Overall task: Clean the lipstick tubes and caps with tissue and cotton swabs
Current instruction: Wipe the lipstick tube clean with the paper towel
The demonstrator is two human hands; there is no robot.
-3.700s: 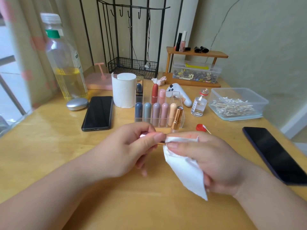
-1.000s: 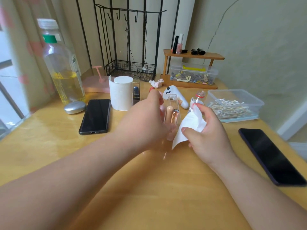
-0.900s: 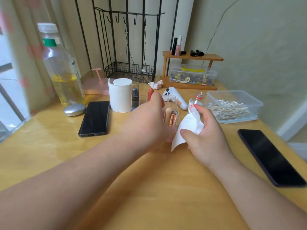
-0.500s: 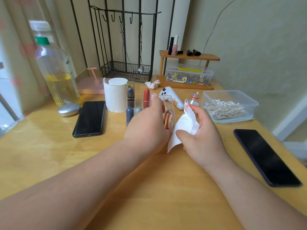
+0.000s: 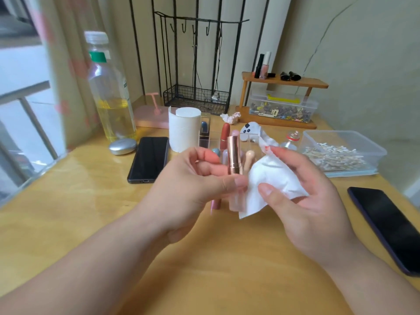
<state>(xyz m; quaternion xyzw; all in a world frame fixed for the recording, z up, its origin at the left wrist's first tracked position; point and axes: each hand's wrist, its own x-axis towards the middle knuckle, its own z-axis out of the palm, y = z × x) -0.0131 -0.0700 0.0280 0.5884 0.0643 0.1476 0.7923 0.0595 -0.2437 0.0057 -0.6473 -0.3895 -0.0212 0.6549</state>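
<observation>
My left hand (image 5: 195, 185) pinches a rose-gold lipstick tube (image 5: 234, 155) and holds it upright above the table. My right hand (image 5: 302, 196) grips a white tissue (image 5: 270, 180) with a red smear near its top, right beside the tube. Behind the hands stands a clear organiser (image 5: 205, 138) with several lipsticks in it, among them a red one (image 5: 225, 135) and a peach one (image 5: 248, 159). A clear box of cotton swabs (image 5: 336, 153) sits at the right.
A tissue roll (image 5: 184, 128), a big bottle of yellow liquid (image 5: 109, 94), a silver case (image 5: 122, 146) and a black phone (image 5: 148, 159) stand at the left. Another phone (image 5: 391, 226) lies at the right. A small glass bottle (image 5: 292, 138) and a wooden shelf (image 5: 284, 96) stand behind.
My left hand reached into the organiser, took the rose-gold tube and lifted it out toward me. My right hand kept hold of the tissue and now sits next to the tube.
</observation>
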